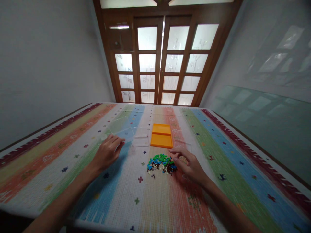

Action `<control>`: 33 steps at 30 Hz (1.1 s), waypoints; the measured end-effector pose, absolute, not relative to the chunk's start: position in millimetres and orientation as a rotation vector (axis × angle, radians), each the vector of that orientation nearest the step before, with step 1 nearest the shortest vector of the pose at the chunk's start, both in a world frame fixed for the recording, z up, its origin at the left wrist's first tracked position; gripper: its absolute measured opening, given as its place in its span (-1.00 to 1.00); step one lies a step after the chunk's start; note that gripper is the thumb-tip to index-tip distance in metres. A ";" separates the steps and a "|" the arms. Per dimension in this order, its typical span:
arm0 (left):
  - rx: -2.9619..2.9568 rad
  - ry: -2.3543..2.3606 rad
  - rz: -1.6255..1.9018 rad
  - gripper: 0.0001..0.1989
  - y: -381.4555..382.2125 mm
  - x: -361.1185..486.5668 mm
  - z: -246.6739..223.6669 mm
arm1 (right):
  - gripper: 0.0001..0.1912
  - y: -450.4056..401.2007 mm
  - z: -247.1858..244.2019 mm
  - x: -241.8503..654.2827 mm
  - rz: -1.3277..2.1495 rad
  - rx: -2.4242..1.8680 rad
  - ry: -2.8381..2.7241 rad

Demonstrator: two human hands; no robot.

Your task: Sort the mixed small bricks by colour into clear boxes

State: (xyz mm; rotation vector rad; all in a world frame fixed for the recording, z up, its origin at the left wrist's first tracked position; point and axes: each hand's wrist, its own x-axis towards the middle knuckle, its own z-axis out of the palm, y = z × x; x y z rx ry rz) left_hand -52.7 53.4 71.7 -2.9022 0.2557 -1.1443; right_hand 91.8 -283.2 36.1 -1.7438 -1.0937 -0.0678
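A small heap of toy building bricks [161,162] in green, blue, brown and cream lies on the striped tablecloth. Beside its right edge is my right hand [189,163], fingers loosely stretched and thumb apart, with nothing visible in it. My left hand [109,151] is off to the left of the heap, its fingertips drawn together near some clear plastic. Whatever those fingers hold, if anything, is too faint to tell. Behind the heap lies an orange two-part tray [161,141], with no bricks visible in it.
A clear plastic tray [141,141] rests left of the orange one, and another transparent piece [183,143] shows to its right. The striped tablecloth [131,194] covers the table. Walls flank both sides, with a glass panel [264,119] on the right and wooden doors [160,61] beyond.
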 end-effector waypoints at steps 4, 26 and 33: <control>-2.893 0.418 -1.190 -0.88 19.0 -46.0 84.7 | -0.63 -276.3 31.1 89.9 0.112 -1.705 -0.972; -3.027 1.096 -1.126 -0.75 -47.8 -3.0 71.5 | -0.09 -262.4 24.5 96.1 0.301 -1.300 -0.753; -3.047 1.101 -1.211 -0.68 -40.1 0.0 62.6 | -0.21 -259.8 18.0 102.3 0.379 -1.264 -0.691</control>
